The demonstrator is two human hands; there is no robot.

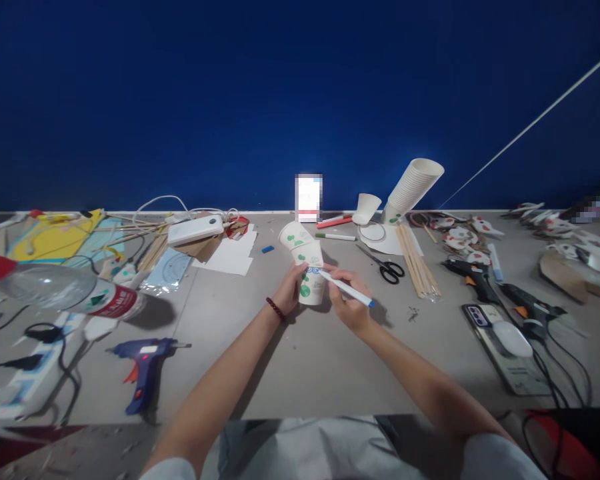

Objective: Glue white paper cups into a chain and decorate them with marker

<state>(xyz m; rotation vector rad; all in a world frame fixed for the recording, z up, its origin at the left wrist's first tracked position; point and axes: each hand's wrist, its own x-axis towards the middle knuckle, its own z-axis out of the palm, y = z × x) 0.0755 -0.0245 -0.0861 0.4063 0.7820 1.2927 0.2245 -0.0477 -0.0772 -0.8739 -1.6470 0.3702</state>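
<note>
Joined paper cups (pixel 310 293) with green prints lie at the middle of the grey table, the upper one tilted to the left. My left hand (pixel 291 288) grips their left side, fingers wrapped round the cup. Blue curls are drawn on a white band near the middle of the cups. A white marker with a blue end (pixel 353 291) is held in my right hand (pixel 351 308), its tip at the blue drawing. A small blue cap (pixel 268 249) lies to the left of the cups.
Scissors (pixel 391 270), wooden sticks (pixel 416 260) and a cup stack (pixel 415 187) stand or lie to the right. Black glue guns (pixel 530 308) and a phone (pixel 495 347) are further right. At left are a blue glue gun (pixel 147 367), a bottle (pixel 60 288) and a power strip (pixel 40 373).
</note>
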